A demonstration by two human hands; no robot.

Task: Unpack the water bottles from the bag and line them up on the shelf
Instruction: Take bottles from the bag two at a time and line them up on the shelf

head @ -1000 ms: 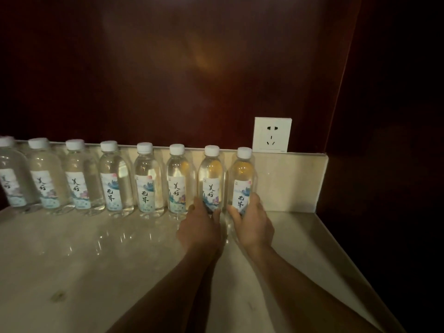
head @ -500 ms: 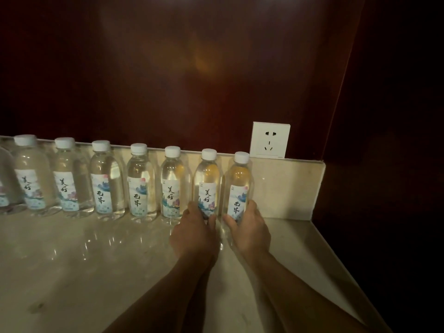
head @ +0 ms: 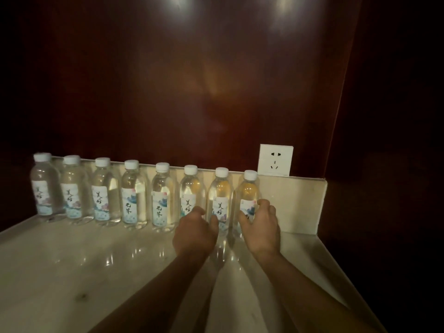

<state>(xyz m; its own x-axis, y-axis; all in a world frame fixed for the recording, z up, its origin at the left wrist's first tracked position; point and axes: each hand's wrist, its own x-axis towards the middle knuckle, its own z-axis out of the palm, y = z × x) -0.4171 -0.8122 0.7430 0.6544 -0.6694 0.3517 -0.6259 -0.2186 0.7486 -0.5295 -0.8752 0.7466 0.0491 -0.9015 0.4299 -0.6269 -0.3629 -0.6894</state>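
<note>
Eight water bottles stand upright in a row along the back of a pale marble shelf. The left hand curls around the seventh bottle, the right hand grips the eighth, below a white wall socket.

There are eight water bottles standing upright in one row on the shelf. Each of the eight has one white cap and one label. There is one wall socket above the low back edge. Two hands are in view: one left hand and one right hand. One shelf carries all the bottles.
</note>
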